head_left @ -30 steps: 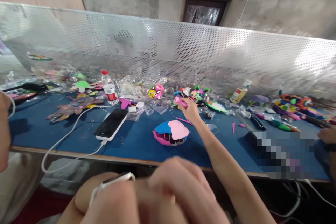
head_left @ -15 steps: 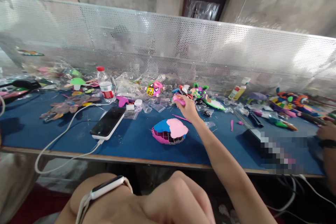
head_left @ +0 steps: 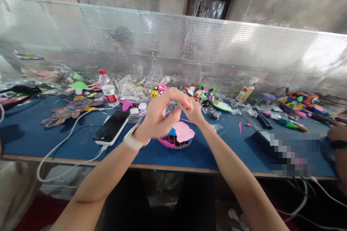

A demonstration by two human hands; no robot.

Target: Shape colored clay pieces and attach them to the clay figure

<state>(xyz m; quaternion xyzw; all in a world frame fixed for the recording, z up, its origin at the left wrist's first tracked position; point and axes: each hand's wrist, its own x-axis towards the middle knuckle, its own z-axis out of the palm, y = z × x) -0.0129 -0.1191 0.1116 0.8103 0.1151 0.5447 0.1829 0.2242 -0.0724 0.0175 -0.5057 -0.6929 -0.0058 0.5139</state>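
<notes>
My left hand (head_left: 159, 115), with a white watch (head_left: 132, 140) on the wrist, is raised over the blue table (head_left: 230, 151). Its curled fingers meet the fingertips of my right hand (head_left: 194, 112) in a pinch. What the fingers hold between them is hidden. Just below and behind the hands lies a wire-mesh shell (head_left: 180, 135) partly covered with pink and blue clay. Small clay figures (head_left: 204, 94) in bright colours lie just beyond my right hand.
A phone (head_left: 111, 127) on a white cable (head_left: 67, 140) lies to the left, with a water bottle (head_left: 107, 88) behind it. A glue bottle (head_left: 246, 93) and clay pieces line the perforated metal screen (head_left: 244, 54). Another person's hand (head_left: 337, 133) is at the right edge.
My left hand rose from my lap at the bottom of the view to meet my right hand. The right hand drew back slightly from the figures; its pink piece no longer shows.
</notes>
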